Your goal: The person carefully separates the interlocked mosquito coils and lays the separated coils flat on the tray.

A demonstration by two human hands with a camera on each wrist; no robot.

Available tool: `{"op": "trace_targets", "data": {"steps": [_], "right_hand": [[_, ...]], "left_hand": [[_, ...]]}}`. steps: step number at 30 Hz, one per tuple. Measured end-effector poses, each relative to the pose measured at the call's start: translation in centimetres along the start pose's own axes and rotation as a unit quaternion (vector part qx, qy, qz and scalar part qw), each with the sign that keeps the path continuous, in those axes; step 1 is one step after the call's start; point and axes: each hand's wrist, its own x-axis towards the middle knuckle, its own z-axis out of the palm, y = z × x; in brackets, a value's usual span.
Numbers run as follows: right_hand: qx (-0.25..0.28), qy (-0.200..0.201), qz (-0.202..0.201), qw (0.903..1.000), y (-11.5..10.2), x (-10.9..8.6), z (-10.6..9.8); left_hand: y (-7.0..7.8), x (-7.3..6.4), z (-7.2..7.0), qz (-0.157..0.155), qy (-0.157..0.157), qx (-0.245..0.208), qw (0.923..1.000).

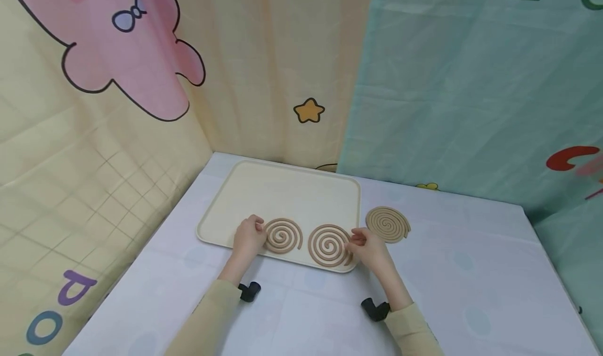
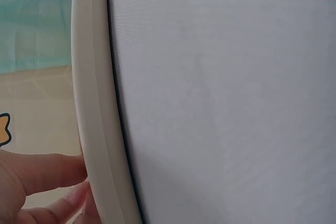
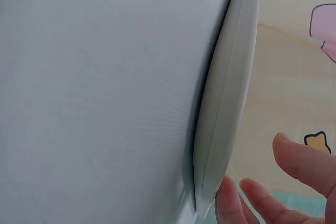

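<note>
Two brown mosquito coils lie flat on a cream tray (image 1: 292,188), side by side along its front edge. At the left coil (image 1: 281,236), my left hand (image 1: 249,235) has its fingertips right at the outer ring. My right hand (image 1: 369,248) is at the right edge of the other coil (image 1: 328,245), its fingers overlapping the outer ring. The right wrist view shows the thumb (image 3: 302,156) apart from the fingers. In the left wrist view the tray rim (image 2: 97,103) partly hides the left fingertips.
Right of the tray, on the white tablecloth, lies a third, tightly wound coil (image 1: 388,224). Printed curtains (image 1: 282,57) rise behind the table and at its sides. Each wrist carries a small black camera mount (image 1: 375,310).
</note>
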Motion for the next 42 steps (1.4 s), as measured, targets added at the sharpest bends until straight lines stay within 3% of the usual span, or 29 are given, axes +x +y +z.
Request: {"op": "trace_targets", "data": {"steps": [7,11,15,18,21,24,28,31,34,38,42], "right_hand": [[0.016,0.006,0.003,0.9998,-0.1,0.1,-0.5],[0.032,0.008,0.023,0.9992,-0.2,0.2,-1.6],[0.031,0.019,0.042,0.9985,0.2,0.7,-3.8],[0.015,0.027,0.054,0.998,0.8,1.4,-5.6],[-0.006,0.031,0.065,0.9974,1.8,2.3,-7.4],[-0.033,0.037,0.074,0.996,2.9,3.4,-8.8],[-0.053,0.034,0.094,0.9936,4.1,4.7,-9.9],[-0.067,0.018,0.096,0.9929,4.9,5.4,-10.2],[-0.081,-0.004,0.083,0.9932,5.6,5.9,-10.2],[-0.112,-0.015,0.055,0.992,5.9,6.5,-9.8],[-0.137,-0.008,0.038,0.9898,5.7,6.6,-9.4]], "left_hand": [[-0.2,-0.2,-0.2,-0.016,-0.017,0.014,0.9996],[0.7,-0.7,-0.5,-0.001,-0.01,0.024,0.9997],[2.5,-1.1,-0.7,0.039,-0.028,-0.055,0.9973],[4.6,-1.3,-0.1,0.054,-0.078,-0.164,0.9819],[6.9,-1.7,1.8,0.046,-0.153,-0.258,0.953],[9.1,-2.5,4.7,0.034,-0.219,-0.312,0.9238],[11.9,-3.7,8.6,0.028,-0.262,-0.349,0.8993],[13.7,-4.4,11.1,0.029,-0.283,-0.357,0.8897],[14.9,-4.6,12.9,0.012,-0.295,-0.343,0.8916],[15.9,-4.4,14.4,-0.028,-0.301,-0.343,0.8892],[16.4,-4.1,15.2,-0.049,-0.307,-0.37,0.8754]]}}
